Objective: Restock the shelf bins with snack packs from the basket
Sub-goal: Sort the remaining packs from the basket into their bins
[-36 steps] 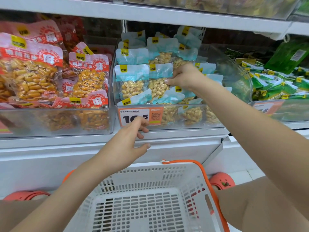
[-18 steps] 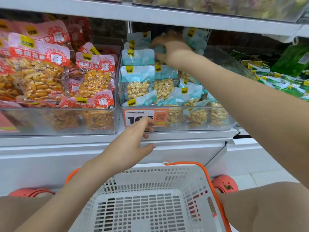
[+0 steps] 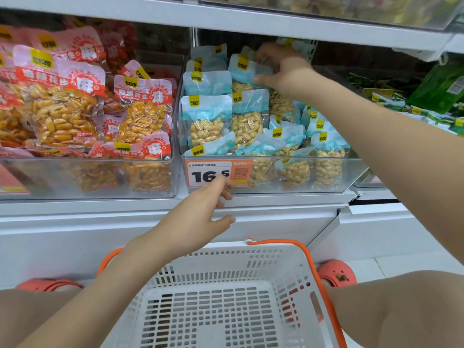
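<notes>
Right hand [image 3: 283,69] at 12 o'clock, fingers curled on a blue peanut pack [image 3: 247,70] atop the stack in the clear middle bin [image 3: 349,169], left hand [image 3: 200,212] at centre, fingers loosely spread touching the price tag [image 3: 216,173], white basket [image 3: 226,297] at 6 o'clock, red packs [image 3: 143,106] at 9 o'clock.
</notes>
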